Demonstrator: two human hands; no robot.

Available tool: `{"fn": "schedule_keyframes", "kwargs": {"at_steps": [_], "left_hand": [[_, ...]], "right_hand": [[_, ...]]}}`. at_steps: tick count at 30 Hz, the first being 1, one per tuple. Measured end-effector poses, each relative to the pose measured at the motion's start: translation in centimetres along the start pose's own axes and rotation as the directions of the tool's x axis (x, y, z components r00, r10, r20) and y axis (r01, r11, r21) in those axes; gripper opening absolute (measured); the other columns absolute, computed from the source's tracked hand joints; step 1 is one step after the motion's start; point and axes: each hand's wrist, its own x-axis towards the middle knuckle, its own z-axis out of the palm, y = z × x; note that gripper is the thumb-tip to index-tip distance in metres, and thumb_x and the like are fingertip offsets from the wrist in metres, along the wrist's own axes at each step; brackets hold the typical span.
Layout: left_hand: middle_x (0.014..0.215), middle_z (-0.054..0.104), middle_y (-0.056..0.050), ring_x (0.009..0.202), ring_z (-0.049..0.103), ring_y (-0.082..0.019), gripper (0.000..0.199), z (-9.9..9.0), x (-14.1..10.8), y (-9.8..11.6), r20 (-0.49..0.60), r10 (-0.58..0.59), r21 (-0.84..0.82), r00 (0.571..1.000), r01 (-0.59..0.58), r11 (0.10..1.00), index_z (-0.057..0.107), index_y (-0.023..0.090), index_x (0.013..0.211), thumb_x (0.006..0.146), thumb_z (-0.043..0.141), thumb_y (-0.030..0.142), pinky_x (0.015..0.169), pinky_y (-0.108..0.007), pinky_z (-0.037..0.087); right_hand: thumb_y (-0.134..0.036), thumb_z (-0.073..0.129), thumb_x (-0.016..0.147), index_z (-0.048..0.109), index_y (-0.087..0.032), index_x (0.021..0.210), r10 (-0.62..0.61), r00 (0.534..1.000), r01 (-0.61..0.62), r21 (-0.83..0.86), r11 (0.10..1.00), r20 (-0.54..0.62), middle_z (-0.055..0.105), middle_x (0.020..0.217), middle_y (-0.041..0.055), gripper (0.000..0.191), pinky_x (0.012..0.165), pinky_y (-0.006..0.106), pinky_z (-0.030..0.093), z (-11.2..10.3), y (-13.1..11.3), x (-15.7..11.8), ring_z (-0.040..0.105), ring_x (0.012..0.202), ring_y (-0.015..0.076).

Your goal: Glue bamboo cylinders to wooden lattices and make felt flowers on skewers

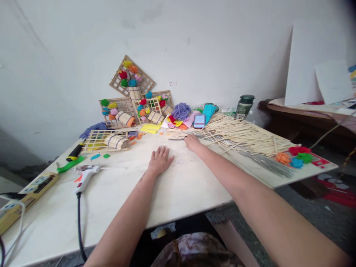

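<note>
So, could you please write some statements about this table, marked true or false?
1. The glue gun lies on the tabletop, left of the left hand. True.
2. The left hand grips the glue gun. False: the hand lies flat.
3. The purple yarn lies farther back than the right hand. True.
4. The glue gun is cordless. False: a black cord runs from it.
5. Craft flowers lie near the tabletop's right end. True.
6. Those flowers are all yellow. False: they are red, orange, blue and green.

I'm seeing matt wooden sticks (244,133) over my feed; wires (268,164) are gleaming like metal, the glue gun (88,178) is showing smooth plastic, and yarn (181,111) is looking rough.
</note>
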Motion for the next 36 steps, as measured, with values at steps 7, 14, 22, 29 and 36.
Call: {"fn": "schedule_keyframes", "kwargs": {"at_steps": [7,14,22,29,36], "left_hand": [[0.152,0.015,-0.002,0.140,0.008,-0.023,0.069,-0.1,0.0,0.1,-0.003,-0.009,0.000,1.000,0.009,1.000,0.024,0.021,0.144,0.087,0.014,0.058,0.111,-0.047,0.011],[0.152,0.016,-0.002,0.140,0.009,-0.022,0.067,0.1,0.0,0.0,-0.018,-0.017,0.010,1.000,0.017,1.000,0.024,0.023,0.144,0.088,0.015,0.058,0.112,-0.045,0.011],[0.152,0.016,-0.002,0.140,0.008,-0.023,0.068,0.2,0.0,0.0,-0.008,-0.008,-0.005,1.000,0.008,1.000,0.025,0.022,0.144,0.087,0.015,0.058,0.111,-0.046,0.010],[0.152,0.014,-0.005,0.140,0.007,-0.025,0.071,-0.1,-0.1,0.1,0.003,-0.001,-0.049,1.000,0.001,0.999,0.024,0.018,0.144,0.086,0.015,0.058,0.111,-0.048,0.009],[0.153,0.014,-0.005,0.140,0.005,-0.026,0.074,0.1,-0.1,0.1,-0.013,0.021,-0.102,1.000,-0.022,0.995,0.024,0.018,0.144,0.085,0.013,0.061,0.111,-0.048,0.007]], "right_hand": [[-0.007,0.030,0.086,0.063,-0.009,0.112,-0.018,0.998,0.018,0.003,1.000,-0.062,0.059,0.114,0.0194,0.042,0.091,0.036,0.036,0.1,-0.4,-0.3,0.048,0.108,0.0269],[-0.007,0.034,0.085,0.065,-0.009,0.108,-0.067,0.995,0.068,0.007,0.998,-0.073,0.059,0.109,0.0194,0.039,0.091,0.036,0.034,0.5,0.3,1.1,0.049,0.106,0.0266],[-0.009,0.036,0.086,0.064,-0.013,0.111,-0.108,0.993,0.107,-0.021,0.994,-0.053,0.056,0.111,0.0187,0.038,0.085,0.036,0.038,0.6,1.1,2.8,0.048,0.106,0.0277],[-0.010,0.032,0.088,0.061,-0.010,0.114,-0.035,0.994,0.030,-0.044,0.999,-0.108,0.054,0.114,0.0199,0.039,0.086,0.038,0.038,1.5,0.1,2.4,0.047,0.107,0.0288],[-0.011,0.029,0.089,0.061,-0.011,0.117,0.022,0.992,-0.032,-0.079,0.996,-0.121,0.053,0.116,0.0199,0.042,0.085,0.039,0.038,1.2,-1.0,1.5,0.046,0.107,0.0293]]}}
